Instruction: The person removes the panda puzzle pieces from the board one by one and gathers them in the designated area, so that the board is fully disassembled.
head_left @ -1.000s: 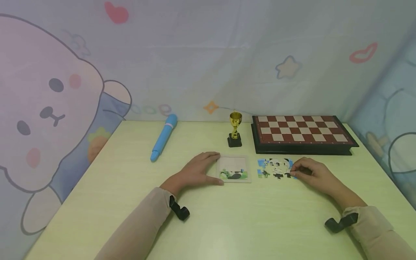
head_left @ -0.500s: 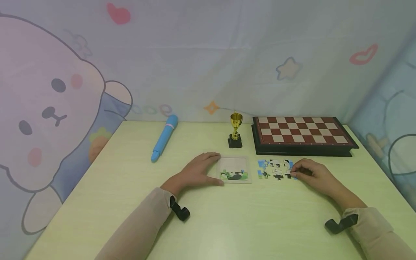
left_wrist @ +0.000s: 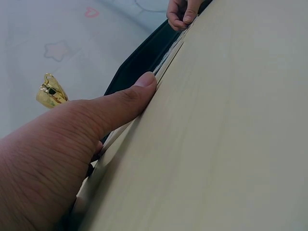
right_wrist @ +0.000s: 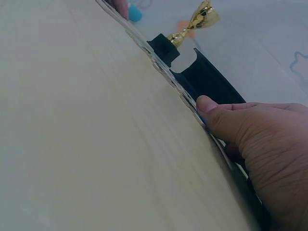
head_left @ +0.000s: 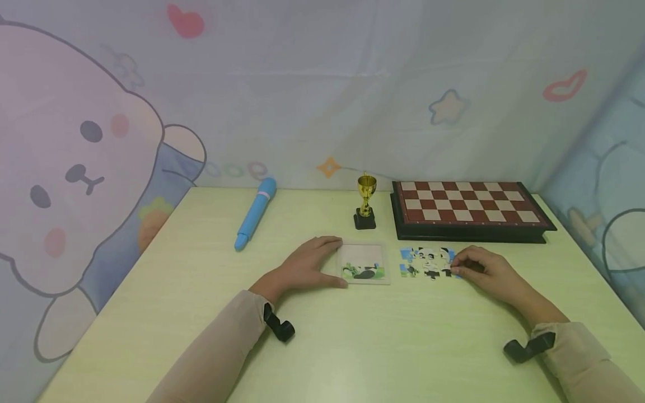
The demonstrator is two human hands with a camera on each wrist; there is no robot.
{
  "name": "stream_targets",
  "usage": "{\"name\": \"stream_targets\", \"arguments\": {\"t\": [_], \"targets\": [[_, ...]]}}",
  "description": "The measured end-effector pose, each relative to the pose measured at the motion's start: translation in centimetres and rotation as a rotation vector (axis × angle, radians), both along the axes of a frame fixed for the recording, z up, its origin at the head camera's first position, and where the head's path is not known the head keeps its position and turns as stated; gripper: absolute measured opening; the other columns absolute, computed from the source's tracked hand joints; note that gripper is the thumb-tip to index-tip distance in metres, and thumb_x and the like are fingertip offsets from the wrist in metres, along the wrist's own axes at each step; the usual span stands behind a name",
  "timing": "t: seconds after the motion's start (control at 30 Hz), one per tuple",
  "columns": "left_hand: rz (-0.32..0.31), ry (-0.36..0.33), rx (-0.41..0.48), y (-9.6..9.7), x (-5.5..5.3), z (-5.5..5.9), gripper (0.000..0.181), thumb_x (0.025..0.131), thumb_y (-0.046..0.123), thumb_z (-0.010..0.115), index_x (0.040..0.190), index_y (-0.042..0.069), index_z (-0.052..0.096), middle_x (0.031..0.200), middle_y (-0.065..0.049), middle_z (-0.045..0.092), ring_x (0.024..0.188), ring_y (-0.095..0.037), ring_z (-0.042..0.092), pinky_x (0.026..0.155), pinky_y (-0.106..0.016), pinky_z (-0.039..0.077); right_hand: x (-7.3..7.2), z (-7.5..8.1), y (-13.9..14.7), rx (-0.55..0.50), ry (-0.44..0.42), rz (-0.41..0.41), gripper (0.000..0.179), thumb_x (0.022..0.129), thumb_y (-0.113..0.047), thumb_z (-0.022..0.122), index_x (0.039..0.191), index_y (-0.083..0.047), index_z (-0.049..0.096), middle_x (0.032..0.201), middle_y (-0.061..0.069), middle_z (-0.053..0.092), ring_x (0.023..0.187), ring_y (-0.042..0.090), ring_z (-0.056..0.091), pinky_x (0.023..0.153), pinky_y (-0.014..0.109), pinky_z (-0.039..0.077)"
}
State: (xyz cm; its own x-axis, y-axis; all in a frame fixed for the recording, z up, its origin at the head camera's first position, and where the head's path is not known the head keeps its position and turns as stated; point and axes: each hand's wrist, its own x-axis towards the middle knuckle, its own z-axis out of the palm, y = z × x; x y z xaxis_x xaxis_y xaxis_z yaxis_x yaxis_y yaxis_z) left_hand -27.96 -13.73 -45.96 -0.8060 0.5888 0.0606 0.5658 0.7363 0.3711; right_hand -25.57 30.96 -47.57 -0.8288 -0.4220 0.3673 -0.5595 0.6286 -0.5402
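Observation:
In the head view my left hand (head_left: 302, 266) holds the left side of a small pale puzzle frame (head_left: 362, 251), thumb at its near corner and fingertips at its far corner. A strip of panda picture (head_left: 364, 271) fills the frame's near part. To the right lie several loose jigsaw pieces (head_left: 429, 267) with a panda print, flat and close together. My right hand (head_left: 489, 274) pinches a puzzle piece at their right edge; the fingers hide most of it. In the right wrist view the thumb (right_wrist: 207, 103) presses at the row's end. The left wrist view shows the left thumb (left_wrist: 144, 79) along the frame's edge.
Behind the pieces lies a closed chessboard box (head_left: 468, 210) with a dark rim. A small gold trophy cup (head_left: 365, 201) on a black base stands behind the frame. A blue microphone-shaped thing (head_left: 255, 214) lies at the back left. A printed cloth (head_left: 302, 84) hangs behind the table.

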Motion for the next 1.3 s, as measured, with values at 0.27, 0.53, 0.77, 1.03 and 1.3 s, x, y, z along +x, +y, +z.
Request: {"name": "stream_targets", "arguments": {"t": [0.27,0.53,0.77,1.03,1.3], "targets": [[0.003,-0.005,0.006,0.1,0.2,0.3,0.104,0.078,0.079,0.064,0.158,0.018,0.036,0.161,0.005,0.033,0.148,-0.018,0.028,0.12,-0.041,0.024,-0.1,0.0,0.0,0.027,-0.003,-0.026,0.012,0.093,-0.014,0.073,0.1,-0.023,0.07,0.099,-0.009,0.065,0.085,0.005,0.057,0.074,0.014,0.045],[0.006,-0.001,0.022,-0.3,0.0,0.2,0.105,0.077,0.08,0.064,0.157,0.018,0.037,0.16,0.005,0.034,0.147,-0.019,0.029,0.12,-0.042,0.025,0.0,0.3,-1.7,-0.049,0.118,-0.081,0.015,0.094,-0.01,0.072,0.103,-0.022,0.069,0.09,-0.01,0.06,0.076,0.007,0.047,0.062,0.022,0.039],[-0.012,0.019,0.022,-0.3,-0.3,-0.7,0.108,0.075,0.086,0.058,0.157,0.018,0.036,0.16,0.005,0.033,0.147,-0.021,0.03,0.119,-0.045,0.026,-0.1,0.2,-8.2,-0.103,0.258,0.109,0.024,0.088,-0.005,0.075,0.106,-0.02,0.068,0.098,-0.012,0.064,0.088,0.01,0.053,0.07,0.027,0.045],[-0.005,0.036,0.008,-0.2,-0.3,-0.6,0.109,0.075,0.089,0.054,0.157,0.019,0.037,0.16,0.006,0.033,0.147,-0.02,0.03,0.119,-0.045,0.027,-1.3,0.9,-18.3,0.023,0.165,0.238,0.025,0.096,-0.037,0.07,0.11,-0.017,0.066,0.109,-0.008,0.064,0.103,0.013,0.052,0.087,0.036,0.048],[-0.005,0.012,0.018,-0.2,-0.2,-0.5,0.107,0.076,0.085,0.058,0.157,0.019,0.036,0.16,0.007,0.033,0.147,-0.018,0.029,0.119,-0.042,0.026,-1.9,0.7,-21.7,0.139,0.174,0.195,0.019,0.1,-0.035,0.063,0.106,-0.017,0.067,0.105,-0.006,0.062,0.098,0.014,0.052,0.087,0.035,0.048]]}}
